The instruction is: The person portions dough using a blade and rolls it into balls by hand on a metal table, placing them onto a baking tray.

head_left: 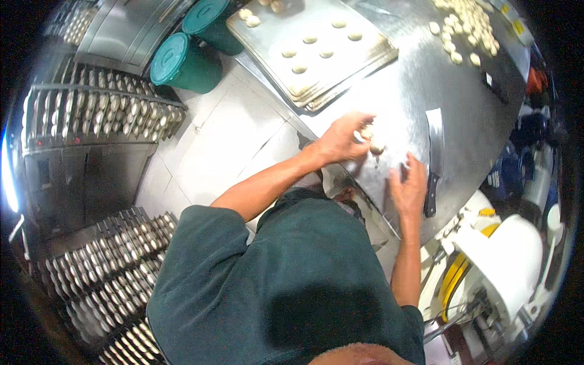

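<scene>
My left hand is over the front edge of the steel table, its thumb and fingers curled round a small pale dough ball. Another dough ball rests on the steel just beside those fingers. To the right, my right hand hovers over the table with its fingers apart and nothing in them. A large knife with a black handle lies flat to the right of that hand. Beyond my left hand, stacked baking trays carry several round dough pieces on the top one.
A heap of small dough pieces covers the table's far right. Green lidded bins stand on the floor at the left. Racks of dough-filled trays line the left side. A white machine sits by the table's right end.
</scene>
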A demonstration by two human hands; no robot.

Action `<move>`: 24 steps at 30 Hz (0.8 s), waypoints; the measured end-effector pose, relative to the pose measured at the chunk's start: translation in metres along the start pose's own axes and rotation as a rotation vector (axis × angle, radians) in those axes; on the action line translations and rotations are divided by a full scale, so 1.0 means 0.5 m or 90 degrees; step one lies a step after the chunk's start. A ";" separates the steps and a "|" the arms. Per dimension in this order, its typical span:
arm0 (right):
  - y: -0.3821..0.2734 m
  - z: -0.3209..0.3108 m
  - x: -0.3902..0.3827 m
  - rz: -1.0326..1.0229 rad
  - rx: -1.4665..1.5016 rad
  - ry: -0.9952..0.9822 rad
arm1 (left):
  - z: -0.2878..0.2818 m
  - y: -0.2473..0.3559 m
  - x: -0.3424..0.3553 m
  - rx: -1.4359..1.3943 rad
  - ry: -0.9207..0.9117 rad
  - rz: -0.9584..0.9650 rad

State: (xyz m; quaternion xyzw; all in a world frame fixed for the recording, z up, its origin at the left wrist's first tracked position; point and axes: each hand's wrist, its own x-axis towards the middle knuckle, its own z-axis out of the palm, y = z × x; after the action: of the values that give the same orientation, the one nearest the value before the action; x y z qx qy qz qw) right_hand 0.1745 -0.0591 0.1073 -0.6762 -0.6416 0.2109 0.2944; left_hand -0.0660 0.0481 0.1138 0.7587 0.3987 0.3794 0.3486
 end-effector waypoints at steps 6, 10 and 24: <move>-0.067 0.117 0.117 -0.046 -0.016 -0.075 | -0.341 -0.145 0.099 0.249 0.246 -0.054; -0.119 0.104 0.148 0.061 0.050 -0.119 | -0.504 -0.302 0.181 0.300 0.256 -0.045; -0.545 0.482 0.655 -0.183 -0.161 -0.121 | -0.625 -0.469 0.284 0.216 -0.096 -0.015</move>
State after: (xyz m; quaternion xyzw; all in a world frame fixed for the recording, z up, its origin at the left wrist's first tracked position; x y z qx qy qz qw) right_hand -0.1593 0.2976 0.1420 -0.5861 -0.7779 0.1472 0.1724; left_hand -0.3566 0.3453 0.1076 0.8284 0.4383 0.2445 0.2487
